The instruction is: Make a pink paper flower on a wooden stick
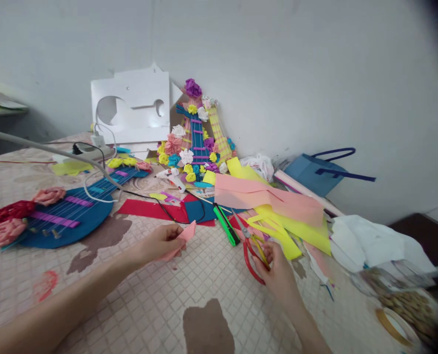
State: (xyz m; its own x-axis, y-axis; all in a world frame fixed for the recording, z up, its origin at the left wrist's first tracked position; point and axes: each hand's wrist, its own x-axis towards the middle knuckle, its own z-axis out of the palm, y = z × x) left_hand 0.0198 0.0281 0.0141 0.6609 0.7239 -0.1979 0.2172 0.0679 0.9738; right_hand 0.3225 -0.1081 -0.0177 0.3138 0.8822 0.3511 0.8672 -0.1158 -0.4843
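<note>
Between the fingers of my left hand (163, 243) is a small folded piece of pink crepe paper (188, 232), held just over the table. My right hand (280, 270) grips a pair of scissors (249, 253) by one red and one yellow handle, the blades pointing up and away from me. A green box cutter (226, 225) lies just left of the scissors. Behind them spreads a pile of pink crepe paper (263, 196) and yellow crepe paper (311, 233). Strips of red paper (150, 209) lie beyond my left hand.
A blue paper guitar (71, 216) with paper flowers lies at left. Decorated guitars (199, 137) lean on the wall beside cut white board (130, 105). A glue gun (172, 177) and its cable lie mid-table. At right are a blue bag (313, 174) and a tape roll (398, 328).
</note>
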